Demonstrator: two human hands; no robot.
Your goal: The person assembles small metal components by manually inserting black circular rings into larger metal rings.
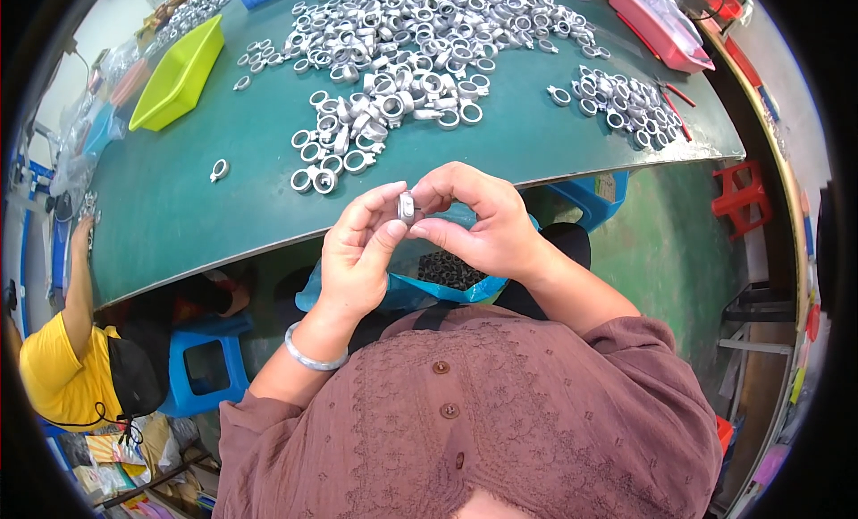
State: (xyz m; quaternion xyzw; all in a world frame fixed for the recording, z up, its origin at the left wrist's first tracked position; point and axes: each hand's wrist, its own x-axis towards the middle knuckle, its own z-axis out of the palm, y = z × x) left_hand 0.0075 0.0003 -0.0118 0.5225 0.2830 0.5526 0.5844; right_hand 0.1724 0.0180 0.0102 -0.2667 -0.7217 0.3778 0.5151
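A small grey metal ring clamp (407,208) is held upright in front of my chest, just off the table's near edge. My left hand (356,251) pinches it between thumb and fingers. From the other side, my right hand (483,217) is closed in, its thumb and fingertips against the ring; whether a smaller part sits between them is hidden. Below my hands, an open blue plastic bag (487,291) on my lap contains many small dark pieces (447,270). On the green table (250,170), a large pile of similar ring clamps (393,103) spreads out ahead.
A lone ring clamp (220,169) lies to the left. At right are a smaller heap of clamps (626,108) and red-handled pliers (677,108). A yellow-green tray (179,75) and a pink tray (657,27) stand farther back. Another person in a yellow sleeve (63,362) works at far left.
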